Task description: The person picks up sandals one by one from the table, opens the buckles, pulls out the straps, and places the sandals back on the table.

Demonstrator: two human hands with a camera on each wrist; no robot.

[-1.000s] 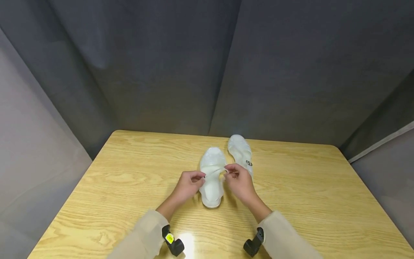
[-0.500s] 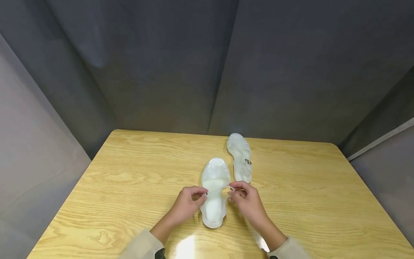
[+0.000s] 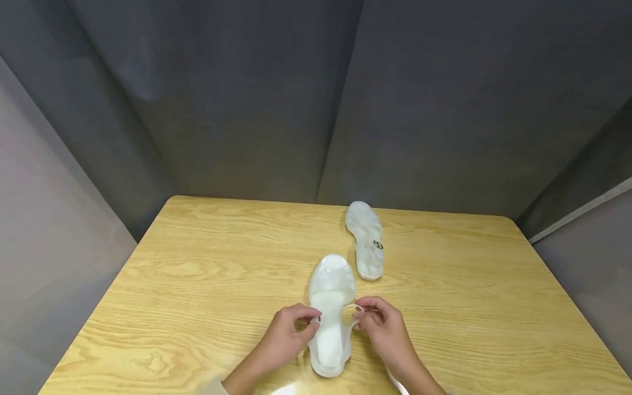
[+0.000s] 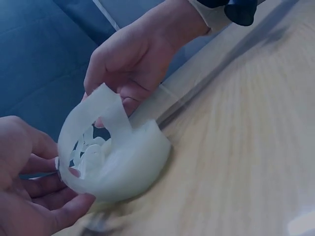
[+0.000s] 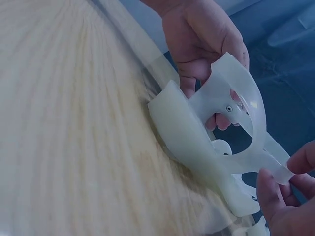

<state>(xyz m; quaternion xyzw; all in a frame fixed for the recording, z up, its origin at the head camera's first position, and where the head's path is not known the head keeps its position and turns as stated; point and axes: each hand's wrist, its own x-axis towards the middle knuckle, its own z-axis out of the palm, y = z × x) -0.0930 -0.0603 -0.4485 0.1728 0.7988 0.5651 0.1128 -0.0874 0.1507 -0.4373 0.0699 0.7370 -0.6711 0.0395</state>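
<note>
A whitish translucent jelly sandal (image 3: 333, 282) stands upright on the table, toe pointing away from me. My left hand (image 3: 288, 333) pinches its left side, at a small dark metal piece by the ankle opening. On the other side my right hand (image 3: 387, 329) pinches the end of the ankle strap (image 5: 268, 161), which bows outward from the sandal. Seen from the left wrist, the rounded heel (image 4: 133, 167) faces the camera, with both hands around the strap. A metal stud (image 5: 229, 108) shows on the side near the left hand in the right wrist view.
A second whitish sandal (image 3: 367, 236) lies farther back and to the right, with a small dark mark on it. The wood-grain table (image 3: 197, 263) ends at dark grey curtains (image 3: 257, 109) behind. Paler curtains (image 3: 49, 247) hang at the sides.
Both hands have drawn the sandal toward me, away from the second sandal. The strap, earlier across the sandal, is now pulled out to the right. The second sandal has stayed put.
</note>
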